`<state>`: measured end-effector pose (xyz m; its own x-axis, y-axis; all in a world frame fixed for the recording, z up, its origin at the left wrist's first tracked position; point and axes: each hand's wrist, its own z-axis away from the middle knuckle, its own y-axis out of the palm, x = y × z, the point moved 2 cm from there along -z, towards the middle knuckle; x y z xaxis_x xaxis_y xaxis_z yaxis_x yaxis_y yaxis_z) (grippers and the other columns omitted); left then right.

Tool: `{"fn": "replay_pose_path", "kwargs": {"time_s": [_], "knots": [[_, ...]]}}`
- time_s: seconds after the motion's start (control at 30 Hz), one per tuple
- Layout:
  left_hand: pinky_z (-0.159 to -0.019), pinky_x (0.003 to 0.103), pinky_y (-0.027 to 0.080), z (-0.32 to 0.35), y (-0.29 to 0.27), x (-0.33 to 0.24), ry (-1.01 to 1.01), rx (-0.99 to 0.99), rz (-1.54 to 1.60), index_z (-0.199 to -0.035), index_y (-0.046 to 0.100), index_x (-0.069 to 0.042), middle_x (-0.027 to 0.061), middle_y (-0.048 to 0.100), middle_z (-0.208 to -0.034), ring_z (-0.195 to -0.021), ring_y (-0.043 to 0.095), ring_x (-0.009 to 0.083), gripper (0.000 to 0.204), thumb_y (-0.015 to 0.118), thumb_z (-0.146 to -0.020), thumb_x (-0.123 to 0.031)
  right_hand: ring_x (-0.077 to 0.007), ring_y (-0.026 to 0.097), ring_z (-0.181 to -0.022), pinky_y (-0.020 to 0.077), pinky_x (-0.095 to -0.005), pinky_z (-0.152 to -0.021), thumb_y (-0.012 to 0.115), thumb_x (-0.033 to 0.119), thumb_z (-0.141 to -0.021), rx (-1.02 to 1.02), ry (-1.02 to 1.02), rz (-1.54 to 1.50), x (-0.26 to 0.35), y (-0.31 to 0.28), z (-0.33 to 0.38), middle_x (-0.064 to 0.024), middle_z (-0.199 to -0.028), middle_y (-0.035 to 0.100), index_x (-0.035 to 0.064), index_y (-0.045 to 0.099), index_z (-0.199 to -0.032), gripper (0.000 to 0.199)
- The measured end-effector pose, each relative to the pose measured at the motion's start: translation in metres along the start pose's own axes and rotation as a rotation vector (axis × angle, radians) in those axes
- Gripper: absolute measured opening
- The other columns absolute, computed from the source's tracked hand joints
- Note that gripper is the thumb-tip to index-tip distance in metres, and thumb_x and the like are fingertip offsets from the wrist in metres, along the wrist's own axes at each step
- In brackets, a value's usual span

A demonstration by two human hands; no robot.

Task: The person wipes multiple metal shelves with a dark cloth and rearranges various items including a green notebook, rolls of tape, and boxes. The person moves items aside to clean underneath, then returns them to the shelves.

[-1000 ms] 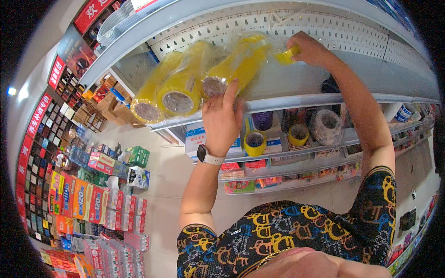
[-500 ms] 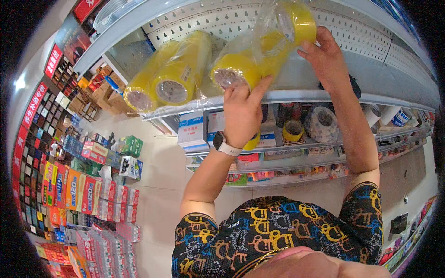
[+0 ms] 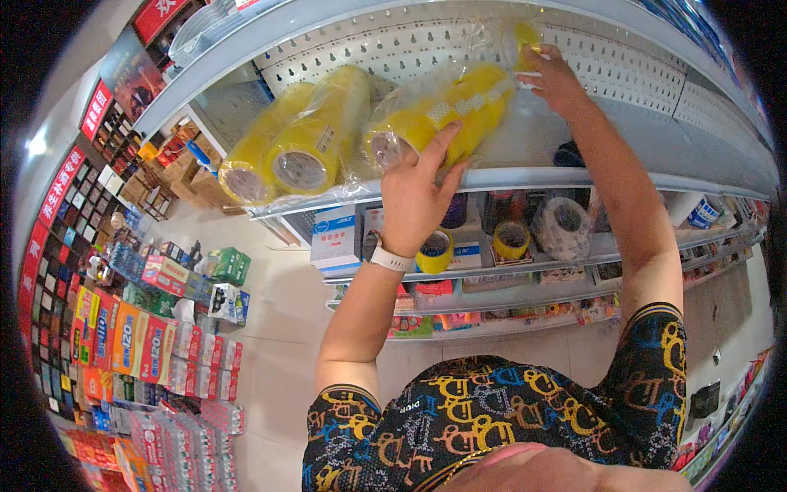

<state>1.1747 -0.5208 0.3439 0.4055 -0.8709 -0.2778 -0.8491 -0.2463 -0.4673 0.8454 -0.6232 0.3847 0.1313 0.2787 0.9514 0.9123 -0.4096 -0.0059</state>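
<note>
A wrapped sleeve of yellow packing tape rolls lies slantwise on the upper shelf. My left hand, with a white watch strap at the wrist, grips its near end, fingers over the plastic and thumb at the side. Beyond its far end, my right hand holds a single yellow tape roll near the loose clear film. My right fingers partly cover that roll. Two more wrapped sleeves of yellow tape lie side by side to the left, their cardboard cores facing me.
A perforated back panel rises behind the shelf, whose front edge runs beneath my arms. Lower shelves hold white-and-blue boxes, small yellow rolls and a large pale roll. Stacked packaged goods stand across the aisle at left.
My right hand has moved farther back with the single roll, which now sits apart from the sleeve and turned more edge-on. My left hand has shifted slightly left along with the sleeve.
</note>
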Motion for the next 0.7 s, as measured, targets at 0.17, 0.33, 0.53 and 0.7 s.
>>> {"fn": "replay_pose_path", "kwargs": {"time_s": [0.17,0.33,0.53,0.7], "knots": [[-0.079,0.041,0.053,0.004,0.008,0.011,-0.042,0.004,-0.045,-0.125,0.056,-0.017,0.0154,0.066,-0.107,-0.094,0.065,0.0365,0.051,0.073,-0.078,-0.010,-0.0256,0.058,-0.095,0.0424,-0.0414,-0.078,0.064,0.048,-0.088,-0.091,0.106,-0.030,-0.019,0.048,-0.007,-0.0081,-0.126,0.049,0.0204,0.029,-0.129,0.061],[-0.077,0.039,0.053,0.008,0.012,0.016,-0.048,-0.067,0.007,-0.114,0.060,-0.014,0.0151,0.067,-0.105,-0.092,0.066,0.0356,0.038,0.072,-0.078,-0.007,-0.0223,0.058,-0.093,0.0501,-0.0339,-0.068,0.060,0.046,-0.091,-0.128,0.032,-0.166,-0.037,0.060,-0.012,-0.0111,-0.116,0.051,0.0133,0.032,-0.126,0.055],[-0.075,0.036,0.053,0.011,0.016,0.023,0.030,-0.149,0.120,-0.100,0.064,-0.008,0.0127,0.069,-0.097,-0.088,0.067,0.0323,0.023,0.071,-0.079,-0.005,-0.0243,0.059,-0.095,0.0551,-0.0384,-0.073,0.055,0.042,-0.095,-0.273,-0.064,-0.349,-0.049,0.052,-0.016,-0.0114,-0.109,0.052,0.0068,0.035,-0.123,0.049],[-0.074,0.037,0.052,0.018,0.018,0.032,0.134,-0.139,0.076,-0.095,0.066,-0.009,0.0114,0.070,-0.092,-0.085,0.067,0.0305,0.020,0.070,-0.077,-0.002,-0.0256,0.056,-0.097,0.0518,-0.0410,-0.078,0.057,0.040,-0.094,-0.334,-0.163,-0.579,-0.021,0.053,0.014,-0.0126,-0.112,0.052,0.0086,0.035,-0.124,0.049]]}}
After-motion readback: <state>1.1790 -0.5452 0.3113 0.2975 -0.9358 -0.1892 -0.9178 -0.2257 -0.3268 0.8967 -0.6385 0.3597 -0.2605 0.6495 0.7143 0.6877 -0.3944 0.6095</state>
